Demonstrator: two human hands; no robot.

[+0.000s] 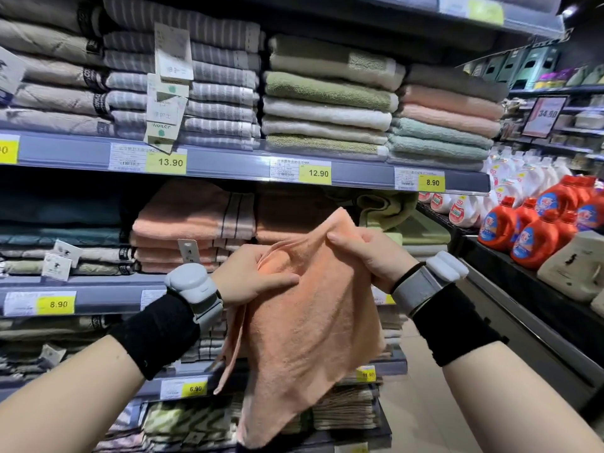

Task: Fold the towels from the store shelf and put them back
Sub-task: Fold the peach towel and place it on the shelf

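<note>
An orange towel (304, 325) hangs in the air in front of the store shelf (228, 161), doubled over and drooping to a point below. My left hand (251, 276) pinches its upper left edge, thumb laid across the cloth. My right hand (369, 256) grips the top right corner, held slightly higher. Behind the towel, on the middle shelf, sits a stack of folded peach towels (192, 223).
Stacks of grey striped towels (209, 89), green and cream towels (327, 96) and pink and mint towels (447, 125) fill the upper shelf. Yellow price tags line the shelf edges. Red detergent bottles (536, 230) stand on a low shelf to the right. An aisle floor (421, 387) runs past below.
</note>
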